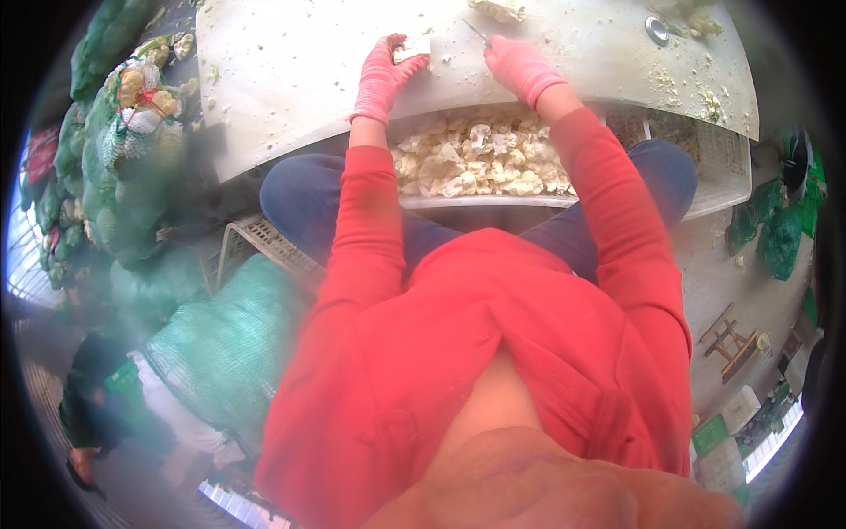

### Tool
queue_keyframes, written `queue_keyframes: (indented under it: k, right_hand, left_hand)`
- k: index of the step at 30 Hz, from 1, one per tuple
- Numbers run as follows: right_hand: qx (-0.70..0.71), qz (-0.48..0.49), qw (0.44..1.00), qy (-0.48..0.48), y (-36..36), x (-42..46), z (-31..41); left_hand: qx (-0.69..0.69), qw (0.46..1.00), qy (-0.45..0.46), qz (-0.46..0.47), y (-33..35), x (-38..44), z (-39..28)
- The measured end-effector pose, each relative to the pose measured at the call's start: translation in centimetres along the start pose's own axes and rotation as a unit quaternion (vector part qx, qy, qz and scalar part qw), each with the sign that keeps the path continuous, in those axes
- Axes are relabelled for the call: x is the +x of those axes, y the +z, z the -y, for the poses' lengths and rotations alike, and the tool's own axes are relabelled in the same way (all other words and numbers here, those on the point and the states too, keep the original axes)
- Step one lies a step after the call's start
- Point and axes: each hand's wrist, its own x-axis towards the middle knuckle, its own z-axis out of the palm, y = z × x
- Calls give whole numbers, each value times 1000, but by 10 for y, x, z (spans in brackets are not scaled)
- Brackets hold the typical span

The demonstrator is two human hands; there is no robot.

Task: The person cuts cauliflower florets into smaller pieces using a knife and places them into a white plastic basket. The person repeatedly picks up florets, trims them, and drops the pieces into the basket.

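Both my hands wear pink knitted gloves over the white tabletop (297,73). My left hand (388,76) grips a small pale piece of cauliflower (412,49) between thumb and fingers. To its right, my right hand (519,65) is closed on a small knife (474,30), whose thin blade points up and to the left. A larger cauliflower piece (499,10) lies just beyond the knife. Below the table's edge, in front of my lap, a white plastic crate (489,201) holds many cauliflower florets (482,159).
A round metal lid-like object (657,30) and cauliflower crumbs lie on the table's right part. Green net sacks (228,330) and bagged cauliflower (142,99) stand at the left. Another crate (724,178) is at right, a wooden stool (730,344) behind. A person (89,397) is at lower left.
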Motion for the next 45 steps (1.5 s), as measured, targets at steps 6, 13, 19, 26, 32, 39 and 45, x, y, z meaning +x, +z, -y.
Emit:
queue_keyframes:
  k: [6,13,19,26,32,39,45]
  right_hand:
    - [-84,-34,987,-130,40,-10,16]
    - [-146,24,987,-60,39,14,41]
    - [-68,67,995,-15,48,48,52]
    - [433,120,889,91,41,43,13]
    - [42,-31,992,-112,51,16,17]
    - [-59,6,991,-118,56,18,42]
    - [-22,86,993,-77,53,42,60]
  left_hand:
    - [-51,998,-27,30,-6,-9,-1]
    - [-72,993,-86,18,-9,-7,-7]
    - [-92,993,-69,11,-9,-9,-8]
    - [-150,988,-31,30,-15,-17,-1]
    - [-96,995,-31,-24,-12,-21,15]
    - [-29,992,-21,-123,3,-18,21]
    - [73,976,33,-201,15,-21,19]
